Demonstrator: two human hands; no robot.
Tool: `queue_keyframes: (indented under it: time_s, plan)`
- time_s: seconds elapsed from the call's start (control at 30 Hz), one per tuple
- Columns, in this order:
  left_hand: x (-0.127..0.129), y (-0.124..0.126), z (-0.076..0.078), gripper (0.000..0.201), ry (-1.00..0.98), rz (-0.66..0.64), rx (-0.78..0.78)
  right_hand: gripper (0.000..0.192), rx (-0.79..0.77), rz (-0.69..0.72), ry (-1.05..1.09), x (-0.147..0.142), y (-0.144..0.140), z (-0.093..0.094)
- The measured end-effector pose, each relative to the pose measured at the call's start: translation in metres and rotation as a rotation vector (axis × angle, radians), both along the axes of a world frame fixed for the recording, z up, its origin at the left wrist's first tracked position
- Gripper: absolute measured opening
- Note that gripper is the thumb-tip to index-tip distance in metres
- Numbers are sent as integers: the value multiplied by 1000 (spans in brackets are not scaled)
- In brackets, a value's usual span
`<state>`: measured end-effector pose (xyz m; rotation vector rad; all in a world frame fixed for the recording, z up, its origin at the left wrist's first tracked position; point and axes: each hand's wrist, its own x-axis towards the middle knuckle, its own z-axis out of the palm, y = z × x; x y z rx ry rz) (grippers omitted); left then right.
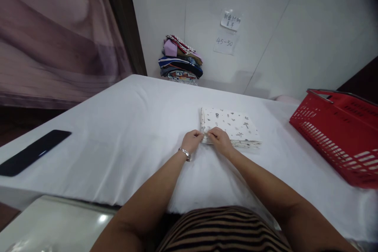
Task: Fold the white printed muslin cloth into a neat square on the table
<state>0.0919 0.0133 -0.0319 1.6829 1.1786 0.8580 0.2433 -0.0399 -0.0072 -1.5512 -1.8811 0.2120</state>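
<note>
A folded white cloth with small dark plant-like prints lies on the white-covered table, its layers stacked into a flat rectangle. At its near left corner my left hand pinches the cloth's edge, fingers closed. Close beside it, my right hand also pinches the same corner, with the wrist resting over the near edge of the fold. Both sets of fingertips almost meet. A bracelet circles my left wrist.
A red plastic basket stands at the right. Folded clothes are piled beyond the far edge against the wall. A black flat object lies at the left on the white tablecloth. A pinkish curtain hangs at left.
</note>
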Motion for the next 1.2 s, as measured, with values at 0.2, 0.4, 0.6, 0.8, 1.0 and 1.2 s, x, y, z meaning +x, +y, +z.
queue_keyframes:
  time_s: [0.2, 0.4, 0.6, 0.8, 1.0, 1.2]
  plan:
    - [0, 1, -1, 14, -3, -4, -10, 13, -6, 96, -184, -1, -6, -3]
    - [0, 1, 2, 17, -18, -46, -74, 10, -33, 24, -150, -1, -4, -5]
    - [-1, -1, 7, 18, -18, -54, -75, 18, -54, -86, 174, 2, 2, -12]
    - [-2, -5, 11, 20, 153, -45, 64, 20, -19, -104, 287, 6, 1, -14]
    - [6, -11, 16, 23, 346, 10, 132, 19, 28, -67, 179, 4, -2, -8]
    - [11, -7, 11, 15, 123, 30, -36, 17, 70, -58, 29, 1, -9, -2]
